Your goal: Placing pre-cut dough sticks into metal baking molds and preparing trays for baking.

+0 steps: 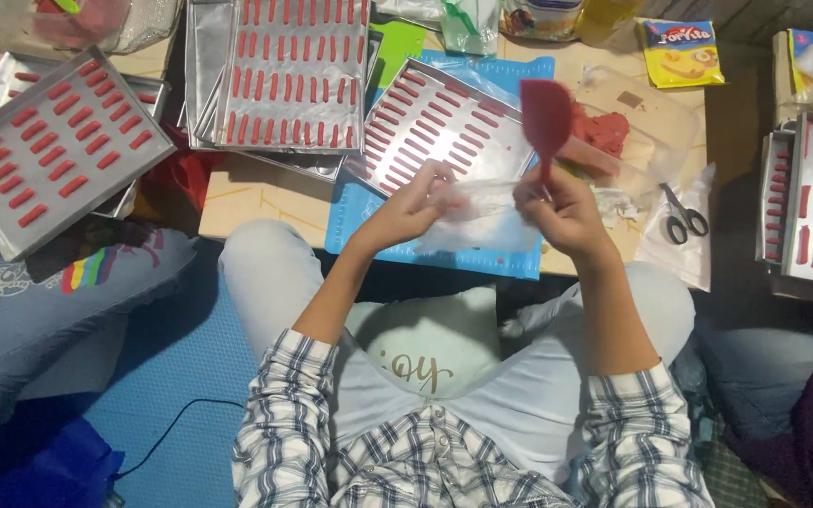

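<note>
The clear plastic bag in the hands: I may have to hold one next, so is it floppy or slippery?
The clear plastic bag sags and crumples between the left hand and right hand, so probably floppy and light. Its thin glossy film may slip, likely needing both hands.

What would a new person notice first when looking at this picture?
Probably the red spatula, held upright in the right hand at the centre, while the left hand grips a clear plastic bag beside it. Next, the metal trays with rows of short red strips, lying around on the low table.
</note>
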